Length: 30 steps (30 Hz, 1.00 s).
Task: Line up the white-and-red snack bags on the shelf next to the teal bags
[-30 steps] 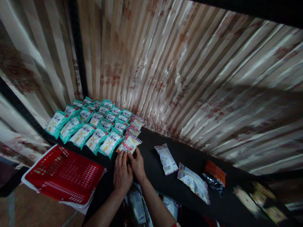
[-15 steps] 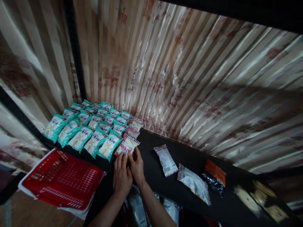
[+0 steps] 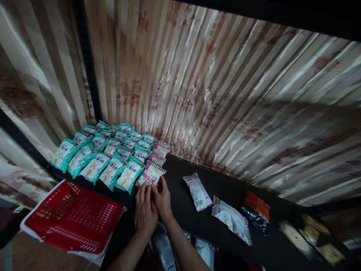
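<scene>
Fingers of the left hand (image 3: 145, 214) and right hand (image 3: 163, 199) are narrowly spaced at the near end of a cream, red-lettered plastic packet with striped edges (image 3: 151, 174), apparently adjusting it beside teal-and-white plastic snack packets (image 3: 128, 175) on the black flat shelf (image 3: 180, 203); whether either hand pinches it, I cannot tell. Shifting it further would call for light, even fingertip pressure, without nudging its neighbours.

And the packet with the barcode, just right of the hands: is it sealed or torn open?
Sealed, it seems: both striped ends of the snack packet look untorn.
</scene>
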### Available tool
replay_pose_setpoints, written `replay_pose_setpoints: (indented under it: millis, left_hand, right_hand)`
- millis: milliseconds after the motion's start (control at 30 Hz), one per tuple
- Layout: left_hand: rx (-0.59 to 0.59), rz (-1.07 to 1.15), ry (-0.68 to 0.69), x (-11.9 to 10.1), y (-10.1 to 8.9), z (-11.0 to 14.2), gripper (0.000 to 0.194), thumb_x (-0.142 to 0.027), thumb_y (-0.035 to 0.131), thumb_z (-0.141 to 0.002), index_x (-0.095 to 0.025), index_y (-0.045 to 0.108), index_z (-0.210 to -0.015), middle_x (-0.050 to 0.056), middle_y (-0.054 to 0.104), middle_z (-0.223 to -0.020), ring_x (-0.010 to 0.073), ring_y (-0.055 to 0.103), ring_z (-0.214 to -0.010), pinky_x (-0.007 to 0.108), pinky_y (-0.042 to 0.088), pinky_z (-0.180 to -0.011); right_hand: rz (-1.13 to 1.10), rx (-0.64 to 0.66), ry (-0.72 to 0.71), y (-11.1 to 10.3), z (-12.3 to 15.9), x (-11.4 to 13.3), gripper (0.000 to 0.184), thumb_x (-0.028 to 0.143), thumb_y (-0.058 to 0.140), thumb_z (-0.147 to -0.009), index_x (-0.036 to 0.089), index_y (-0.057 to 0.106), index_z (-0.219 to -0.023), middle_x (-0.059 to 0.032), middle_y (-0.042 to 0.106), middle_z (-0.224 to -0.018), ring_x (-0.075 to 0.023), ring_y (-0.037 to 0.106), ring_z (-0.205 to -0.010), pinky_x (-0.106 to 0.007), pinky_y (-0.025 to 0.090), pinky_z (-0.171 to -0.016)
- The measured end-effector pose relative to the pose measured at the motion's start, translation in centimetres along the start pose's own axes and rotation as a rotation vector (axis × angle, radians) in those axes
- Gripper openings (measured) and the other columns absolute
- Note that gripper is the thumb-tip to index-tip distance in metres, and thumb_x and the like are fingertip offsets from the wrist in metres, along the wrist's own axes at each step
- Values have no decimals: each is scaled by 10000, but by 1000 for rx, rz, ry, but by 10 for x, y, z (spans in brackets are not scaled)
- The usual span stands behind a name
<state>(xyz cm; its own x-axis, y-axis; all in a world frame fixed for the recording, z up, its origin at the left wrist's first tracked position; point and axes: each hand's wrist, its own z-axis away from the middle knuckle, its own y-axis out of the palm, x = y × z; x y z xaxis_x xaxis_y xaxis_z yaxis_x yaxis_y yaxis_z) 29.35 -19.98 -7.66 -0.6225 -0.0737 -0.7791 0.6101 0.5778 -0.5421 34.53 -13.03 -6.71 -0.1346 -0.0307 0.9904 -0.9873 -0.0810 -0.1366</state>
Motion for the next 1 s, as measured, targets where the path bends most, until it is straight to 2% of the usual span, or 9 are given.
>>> replay_pose_setpoints:
  millis: [200, 333, 467, 600, 800, 1000]
  left_hand:
    - [-14, -23, 15, 1, 1, -1, 577, -26, 418, -722, -167, 454, -1281, 107, 401, -1371, 272, 318, -1287, 466, 323, -1055]
    - [-25, -37, 26, 2, 1, -1, 547, -44, 428, -742, -168, 456, -1274, 118, 392, -1367, 285, 337, -1264, 482, 340, -1037]
    - [-35, -35, 52, 0, -1, 0, 502, -80, 445, -767, -168, 459, -1261, 122, 381, -1361, 295, 311, -1277, 492, 343, -1029]
    - [-43, -43, 90, -1, -3, 1, 472, -77, 434, -768, -167, 480, -1230, 119, 386, -1352, 293, 322, -1264, 491, 357, -1013]
    - [-85, -63, 265, -3, -7, 8, 356, -76, 400, -799, -125, 551, -1118, 150, 479, -1260, 275, 391, -1204, 466, 390, -974]
    - [-70, -12, 462, -3, -13, 19, 313, -54, 359, -801, -153, 613, -957, 98, 633, -987, 209, 549, -978, 399, 464, -864]
  right_hand:
    - [43, -10, -27, 2, -4, -11, 515, 320, 597, -729, 182, 531, -1220, -52, 677, -1022, -195, 628, -901, -296, 502, -800]
    - [52, -10, -38, 1, -3, -12, 538, 310, 608, -721, 189, 513, -1237, -58, 668, -1050, -195, 629, -913, -295, 504, -802]
    - [2, -56, -37, -3, 7, -13, 562, 312, 597, -734, 165, 467, -1261, -78, 657, -1060, -186, 623, -934, -292, 502, -801]
    - [11, -123, 2, -15, 22, -13, 494, 334, 576, -747, 153, 510, -1201, -94, 639, -1079, -184, 611, -951, -281, 500, -783]
    - [2, -152, -13, -36, 46, -10, 408, 348, 543, -779, 152, 552, -1137, -87, 656, -1024, -171, 617, -907, -277, 490, -793]
    - [28, -101, -35, -59, 77, -8, 330, 362, 516, -802, 150, 598, -1041, -71, 678, -929, -162, 628, -836, -263, 488, -770]
